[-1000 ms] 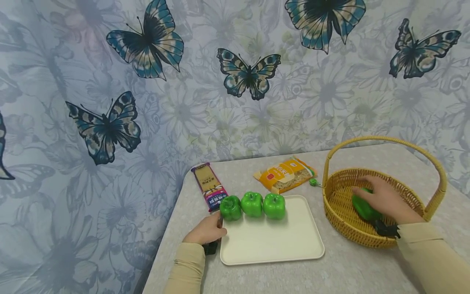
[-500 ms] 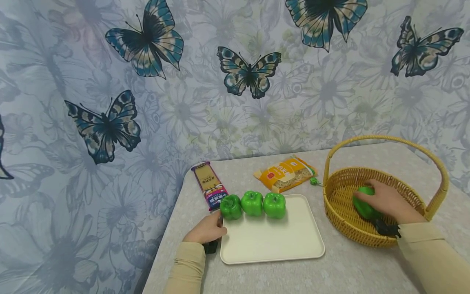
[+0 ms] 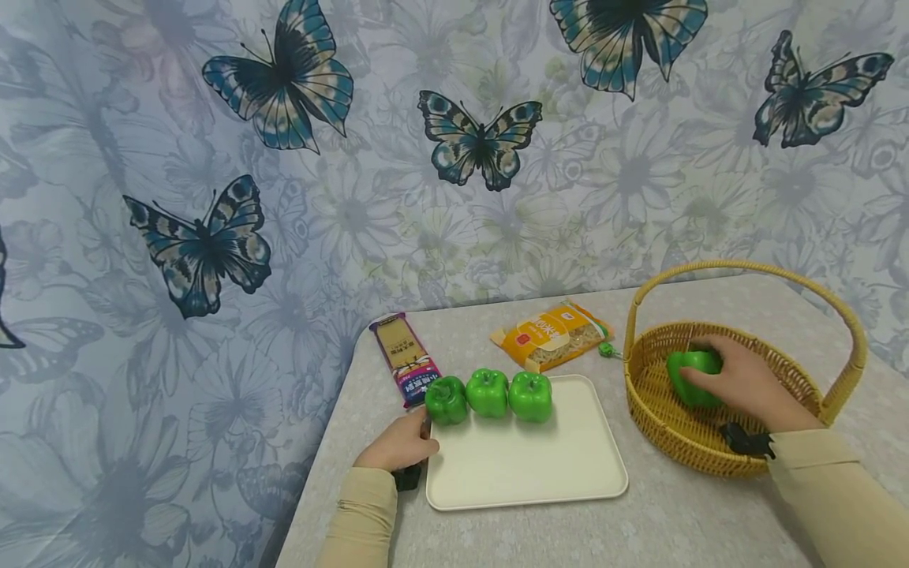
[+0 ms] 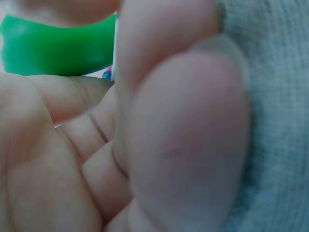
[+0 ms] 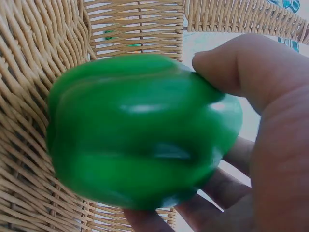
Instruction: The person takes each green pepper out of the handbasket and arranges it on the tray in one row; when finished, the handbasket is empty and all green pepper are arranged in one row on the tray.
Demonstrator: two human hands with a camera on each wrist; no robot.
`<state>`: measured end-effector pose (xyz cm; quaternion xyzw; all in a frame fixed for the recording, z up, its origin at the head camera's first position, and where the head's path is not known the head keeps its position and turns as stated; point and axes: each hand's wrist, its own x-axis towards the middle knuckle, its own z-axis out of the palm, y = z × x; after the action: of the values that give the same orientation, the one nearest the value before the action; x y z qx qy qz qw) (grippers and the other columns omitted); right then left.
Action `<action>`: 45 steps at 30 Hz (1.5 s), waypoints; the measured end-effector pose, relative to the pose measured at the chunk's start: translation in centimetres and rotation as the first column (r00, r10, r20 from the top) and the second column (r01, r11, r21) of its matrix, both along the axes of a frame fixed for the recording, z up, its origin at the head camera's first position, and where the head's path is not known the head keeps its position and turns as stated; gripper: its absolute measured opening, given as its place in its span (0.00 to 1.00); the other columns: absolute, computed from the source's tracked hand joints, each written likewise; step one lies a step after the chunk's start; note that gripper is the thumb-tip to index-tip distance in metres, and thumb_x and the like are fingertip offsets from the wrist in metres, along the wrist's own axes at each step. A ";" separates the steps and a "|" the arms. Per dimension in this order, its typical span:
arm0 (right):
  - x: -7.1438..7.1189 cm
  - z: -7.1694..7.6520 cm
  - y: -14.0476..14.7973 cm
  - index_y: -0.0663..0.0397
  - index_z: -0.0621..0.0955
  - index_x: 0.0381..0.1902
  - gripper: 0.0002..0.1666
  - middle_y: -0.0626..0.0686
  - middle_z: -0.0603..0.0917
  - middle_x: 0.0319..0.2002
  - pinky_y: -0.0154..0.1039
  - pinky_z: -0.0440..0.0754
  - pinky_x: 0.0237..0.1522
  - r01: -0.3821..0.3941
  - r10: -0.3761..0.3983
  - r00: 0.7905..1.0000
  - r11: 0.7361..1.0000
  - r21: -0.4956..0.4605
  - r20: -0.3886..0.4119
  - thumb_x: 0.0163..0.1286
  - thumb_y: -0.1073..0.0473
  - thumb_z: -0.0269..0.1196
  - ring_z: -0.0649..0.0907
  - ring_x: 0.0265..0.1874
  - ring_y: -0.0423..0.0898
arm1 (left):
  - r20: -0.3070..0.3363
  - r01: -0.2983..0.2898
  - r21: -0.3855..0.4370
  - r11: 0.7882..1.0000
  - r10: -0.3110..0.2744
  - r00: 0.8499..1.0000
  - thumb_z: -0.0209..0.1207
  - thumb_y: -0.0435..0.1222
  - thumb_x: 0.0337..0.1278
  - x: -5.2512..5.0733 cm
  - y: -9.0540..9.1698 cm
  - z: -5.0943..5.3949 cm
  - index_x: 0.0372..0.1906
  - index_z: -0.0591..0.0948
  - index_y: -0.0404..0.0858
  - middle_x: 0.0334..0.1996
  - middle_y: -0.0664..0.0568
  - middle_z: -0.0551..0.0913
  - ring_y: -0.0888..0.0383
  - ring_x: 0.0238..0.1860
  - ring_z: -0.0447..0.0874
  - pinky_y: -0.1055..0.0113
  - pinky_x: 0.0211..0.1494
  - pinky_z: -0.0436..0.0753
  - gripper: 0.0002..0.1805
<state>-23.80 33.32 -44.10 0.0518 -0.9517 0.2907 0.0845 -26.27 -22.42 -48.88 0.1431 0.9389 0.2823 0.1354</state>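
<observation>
At the left edge of the cream tray (image 3: 547, 465), my left hand (image 3: 398, 443) holds the rim, its fingers curled in the left wrist view. Three green bell peppers stand in a row along the tray's back: a left pepper (image 3: 447, 401), a middle pepper (image 3: 487, 394) and a right pepper (image 3: 530, 397). Inside the yellow wicker basket (image 3: 656, 442), my right hand (image 3: 746, 384) grips another green bell pepper (image 5: 140, 130). In the right wrist view the thumb lies on its upper side and the fingers wrap beneath, close to the woven wall.
An orange food packet (image 3: 554, 335) lies behind the tray. Left of it is a purple-ended noodle packet (image 3: 406, 359). The basket's tall handle (image 3: 738, 268) arches over the right arm. A small green tag (image 3: 607, 349) hangs at the basket's left side.
My right hand has tightened its hold on the pepper in the basket, turning it and shifting it slightly left and up. My left hand and the tray stay put.
</observation>
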 end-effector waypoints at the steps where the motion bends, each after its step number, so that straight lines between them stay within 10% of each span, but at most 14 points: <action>1: 0.0 -0.1 0.0 0.71 0.70 0.67 0.42 0.75 0.76 0.57 0.56 0.81 0.39 0.001 -0.001 1.000 1.000 -0.007 -0.012 0.70 0.44 0.67 0.81 0.46 0.66 | 0.000 0.000 -0.001 1.000 0.000 1.000 0.61 0.38 0.51 0.0 0.0 0.0 0.55 0.75 0.39 0.30 0.51 0.80 0.55 0.28 0.79 0.59 0.30 0.75 0.23; 45: 0.0 -0.3 0.4 0.74 0.66 0.68 0.50 0.74 0.74 0.55 0.55 0.80 0.39 -0.012 0.012 1.000 1.000 0.000 -0.001 0.63 0.44 0.73 0.80 0.46 0.66 | 0.011 -0.002 0.012 1.000 0.002 1.000 0.61 0.37 0.51 0.2 0.2 0.4 0.61 0.74 0.37 0.31 0.51 0.81 0.55 0.29 0.79 0.59 0.31 0.76 0.29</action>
<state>-23.81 33.72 -44.43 0.0578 -0.9513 0.2911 0.0834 -26.06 -22.24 -48.52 0.1412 0.9366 0.2889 0.1393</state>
